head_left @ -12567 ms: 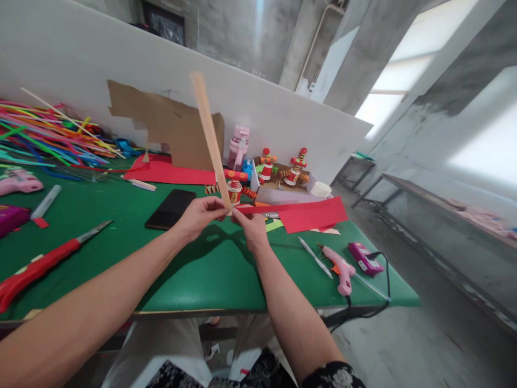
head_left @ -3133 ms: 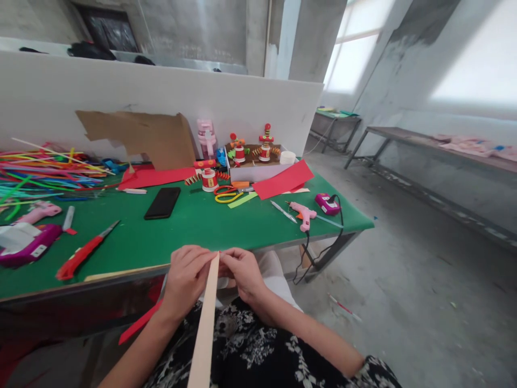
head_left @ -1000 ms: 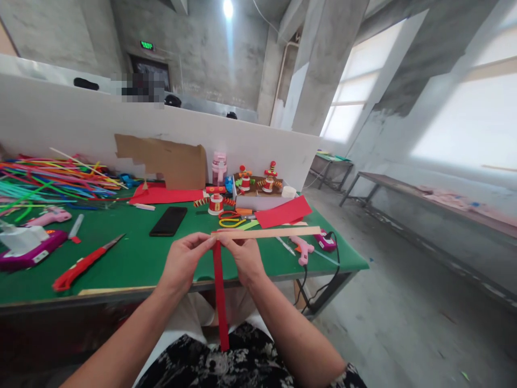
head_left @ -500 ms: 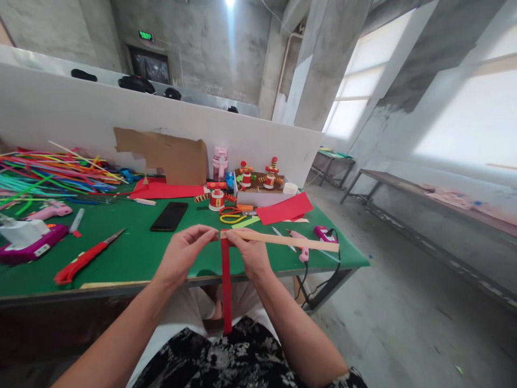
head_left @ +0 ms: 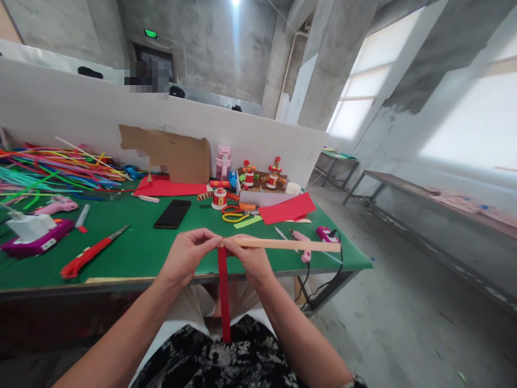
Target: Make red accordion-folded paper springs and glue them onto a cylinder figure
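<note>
Two paper strips meet at a right angle between my hands, just over the table's front edge. The red paper strip (head_left: 223, 296) hangs down toward my lap, and the pale orange paper strip (head_left: 291, 244) reaches out to the right. My left hand (head_left: 188, 256) pinches the corner where they join, thumb against forefinger. Right beside it, my right hand (head_left: 251, 258) is closed on the same end, its thumb on the pale orange strip. Fingertips hide the exact overlap of the strips.
Beyond my hands are a black phone (head_left: 172, 214), scissors (head_left: 236, 214), red paper (head_left: 287, 208) and small red paper figures (head_left: 219, 198). A red-handled knife (head_left: 95, 252) lies left; a pink glue gun (head_left: 302, 245) with a cord lies right. Colourful pipe cleaners (head_left: 60, 172) are heaped far left.
My left hand has moved in to the strips' corner and now pinches it; before, its fingertips were just apart from it. The view has shifted slightly.
</note>
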### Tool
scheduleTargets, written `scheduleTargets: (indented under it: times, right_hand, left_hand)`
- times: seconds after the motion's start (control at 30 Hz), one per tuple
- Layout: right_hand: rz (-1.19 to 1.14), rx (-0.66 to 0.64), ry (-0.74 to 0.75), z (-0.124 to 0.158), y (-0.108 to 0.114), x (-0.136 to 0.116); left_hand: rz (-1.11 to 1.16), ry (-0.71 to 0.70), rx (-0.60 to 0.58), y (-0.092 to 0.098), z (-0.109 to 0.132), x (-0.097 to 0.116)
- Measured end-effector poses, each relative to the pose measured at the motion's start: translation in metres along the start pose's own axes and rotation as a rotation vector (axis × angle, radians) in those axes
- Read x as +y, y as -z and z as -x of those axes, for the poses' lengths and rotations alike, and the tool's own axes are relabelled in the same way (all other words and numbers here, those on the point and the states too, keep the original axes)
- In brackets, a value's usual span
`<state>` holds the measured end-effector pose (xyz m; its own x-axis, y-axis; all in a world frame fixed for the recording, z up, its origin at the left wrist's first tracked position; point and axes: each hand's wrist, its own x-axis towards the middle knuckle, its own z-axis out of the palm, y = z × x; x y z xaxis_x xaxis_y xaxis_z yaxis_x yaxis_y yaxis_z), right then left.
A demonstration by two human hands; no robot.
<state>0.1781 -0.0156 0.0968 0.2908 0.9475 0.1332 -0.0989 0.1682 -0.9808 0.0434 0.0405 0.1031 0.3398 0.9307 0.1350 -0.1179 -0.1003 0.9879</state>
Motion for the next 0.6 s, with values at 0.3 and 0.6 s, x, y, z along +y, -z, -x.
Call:
scheduleTargets:
  times: [0.3,0.6]
  right_hand:
    - [-0.046,0.06,-0.025,0.0005,-0.0046,0.0047]
    - [-0.18,0.056,-0.111,0.0024,-0.0049,0.0023]
  left_hand:
    - [-0.004,0.061,-0.045,0.0008,0.0032,-0.0037]
    - [-0.169,-0.066,-0.206,0.0026,0.0051,-0.0053]
